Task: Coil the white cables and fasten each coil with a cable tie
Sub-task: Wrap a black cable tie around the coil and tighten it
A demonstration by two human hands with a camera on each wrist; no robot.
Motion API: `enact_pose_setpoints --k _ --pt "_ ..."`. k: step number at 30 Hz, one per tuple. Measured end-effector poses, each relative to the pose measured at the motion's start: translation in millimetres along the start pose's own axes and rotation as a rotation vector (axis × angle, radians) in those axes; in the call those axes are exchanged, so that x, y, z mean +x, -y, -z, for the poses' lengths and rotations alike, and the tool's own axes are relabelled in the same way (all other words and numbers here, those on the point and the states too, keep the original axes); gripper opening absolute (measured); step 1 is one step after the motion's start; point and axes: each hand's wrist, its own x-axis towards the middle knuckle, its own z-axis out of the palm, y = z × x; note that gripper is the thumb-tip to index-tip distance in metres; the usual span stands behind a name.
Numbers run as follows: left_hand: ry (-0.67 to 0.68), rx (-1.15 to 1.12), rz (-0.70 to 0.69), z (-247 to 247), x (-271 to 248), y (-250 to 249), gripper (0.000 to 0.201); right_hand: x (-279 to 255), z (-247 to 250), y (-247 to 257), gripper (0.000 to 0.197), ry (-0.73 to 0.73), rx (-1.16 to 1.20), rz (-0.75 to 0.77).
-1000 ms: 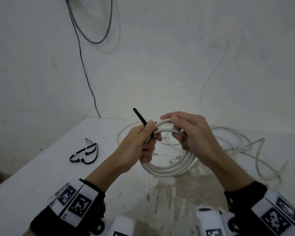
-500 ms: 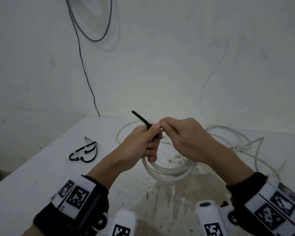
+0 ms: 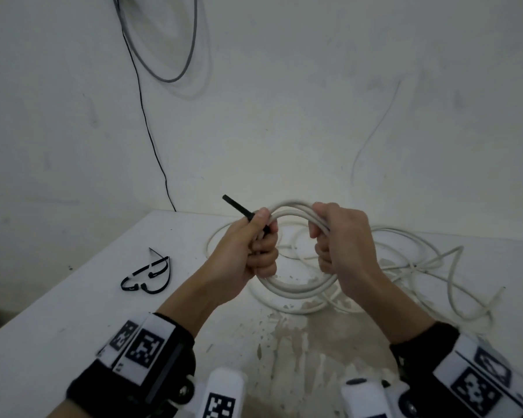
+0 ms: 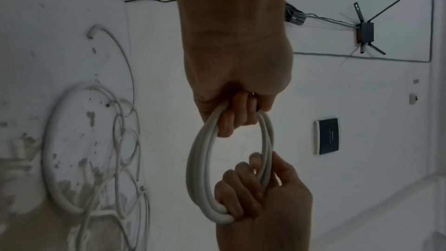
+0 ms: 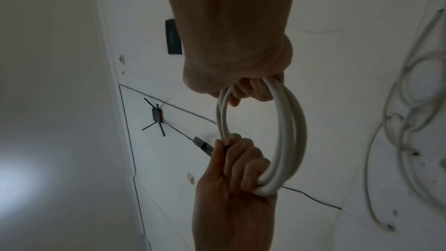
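I hold a coil of white cable (image 3: 293,209) upright above the white table (image 3: 73,312), one hand on each side. My left hand (image 3: 261,247) grips the coil's left side together with a black cable tie (image 3: 235,206), whose free end sticks up and to the left past my thumb. My right hand (image 3: 325,239) is curled round the coil's right side. The left wrist view has my left hand (image 4: 237,115) at the top of the coil (image 4: 199,161) and the right hand (image 4: 243,192) below. In the right wrist view the coil (image 5: 291,131) hangs between my right hand (image 5: 248,91) and left hand (image 5: 239,167).
More white cable (image 3: 423,257) lies in loose loops on the table behind and to the right of the coil. A few black cable ties (image 3: 147,277) lie on the table's left part. A thin black wire (image 3: 151,140) runs down the wall to the table's back edge.
My hands were pressed together at the top of the coil. The right hand has slid to the right along the coil, so its top arc now shows between the hands.
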Motion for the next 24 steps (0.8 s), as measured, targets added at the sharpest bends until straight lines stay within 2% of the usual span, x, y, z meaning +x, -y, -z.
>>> enact_pose_setpoints --k 3,6,9,13,16,18,20,22,24 --pt "0.064 0.063 0.047 6 -1 -7 0.029 0 0 9 0.058 0.066 -0.117 -0.103" --pt "0.086 0.101 0.072 6 -4 -8 0.032 -1 2 16 0.054 0.090 -0.092 -0.172" --pt "0.066 0.111 0.069 4 -7 -4 0.033 0 3 16 0.050 0.076 -0.058 -0.106" --pt "0.018 0.217 0.010 -5 -11 4 0.032 -4 3 5 0.058 0.054 -0.045 -0.006" --pt "-0.056 0.290 -0.047 -7 -13 10 0.034 -8 7 -4 0.052 0.168 -0.083 -0.008" --pt "-0.085 0.327 -0.062 -5 -14 12 0.036 -4 13 -7 0.055 0.312 -0.214 -0.111" --pt "-0.068 0.429 -0.056 -3 -16 15 0.037 1 17 -5 0.056 0.391 -0.362 -0.169" --pt "-0.033 0.645 -0.068 -3 -18 16 0.037 4 18 1 0.046 0.370 -0.470 -0.083" --pt "0.015 0.894 -0.113 -5 -19 16 0.035 5 14 9 0.037 0.399 -0.425 0.013"
